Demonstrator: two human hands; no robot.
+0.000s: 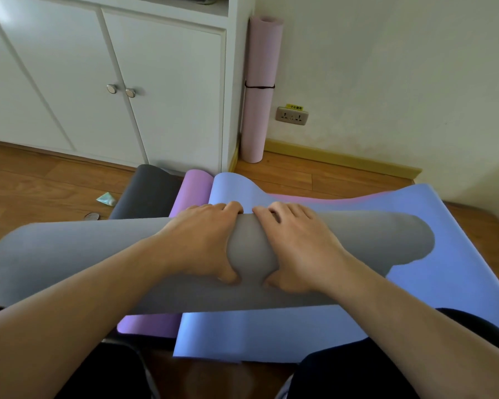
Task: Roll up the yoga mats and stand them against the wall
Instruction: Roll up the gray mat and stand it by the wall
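Note:
A rolled grey yoga mat [69,260] lies crosswise in front of me, on top of the flat mats. My left hand [202,240] and my right hand [294,249] grip its middle side by side, fingers over the far side and thumbs under the near side. Beneath it a blue mat [432,298] is spread flat, with a purple mat [193,191] and a dark grey mat [147,191] beside it on the left. A rolled pink mat [258,90], tied with a black band, stands upright in the corner between cabinet and wall.
A white cabinet [162,90] with two knobbed doors stands ahead on the left. A wall socket [291,115] sits low on the cream wall. A small teal wrapper [106,199] and a round disc [91,216] lie on the wooden floor [314,174].

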